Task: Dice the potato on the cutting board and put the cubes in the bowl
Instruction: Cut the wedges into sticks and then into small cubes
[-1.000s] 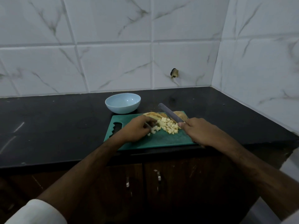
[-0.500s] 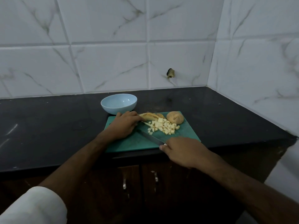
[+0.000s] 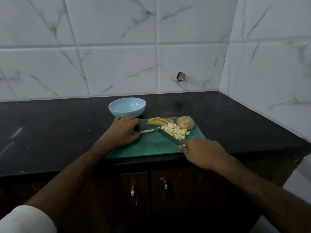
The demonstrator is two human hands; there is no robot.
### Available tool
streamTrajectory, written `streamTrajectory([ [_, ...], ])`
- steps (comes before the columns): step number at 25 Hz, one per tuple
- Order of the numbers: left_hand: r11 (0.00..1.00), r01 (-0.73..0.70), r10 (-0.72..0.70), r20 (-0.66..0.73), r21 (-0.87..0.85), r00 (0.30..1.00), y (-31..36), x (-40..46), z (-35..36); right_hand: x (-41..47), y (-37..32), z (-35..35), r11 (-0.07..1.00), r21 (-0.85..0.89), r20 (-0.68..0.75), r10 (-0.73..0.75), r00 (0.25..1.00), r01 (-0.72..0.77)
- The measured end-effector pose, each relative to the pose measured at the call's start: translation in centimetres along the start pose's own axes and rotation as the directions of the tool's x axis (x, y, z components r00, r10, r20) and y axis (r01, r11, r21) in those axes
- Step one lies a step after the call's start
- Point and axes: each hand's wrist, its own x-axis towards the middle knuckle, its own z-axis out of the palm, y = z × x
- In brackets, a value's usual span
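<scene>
Head view: left hand pins a potato strip on the green cutting board; right hand grips a knife, its tip near the strip. Diced cubes sit right of the blade, and the bowl waits at the far left. A slip could likely nick the left fingers or scatter cubes.

No legible text, label, brand, number or sign anywhere in view
</scene>
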Motion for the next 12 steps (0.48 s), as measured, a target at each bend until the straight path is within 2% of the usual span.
streamTrajectory([
  [4,0.991,0.091,-0.092,-0.007,-0.102,0.996,-0.4,-1.8,-0.1,0.7,-1.2,0.1,1.0,0.024,-0.058,0.009,0.998,-0.008],
  [8,0.982,0.079,-0.089,-0.053,-0.173,0.995,-0.1,-2.7,0.5,1.2,-2.5,-0.6,0.997,0.064,-0.079,-0.025,0.997,0.03],
  [12,0.978,0.081,-0.094,-0.058,-0.192,0.994,-0.1,-2.9,0.6,1.6,-3.0,0.1,0.998,0.03,-0.044,-0.045,0.998,0.047],
])
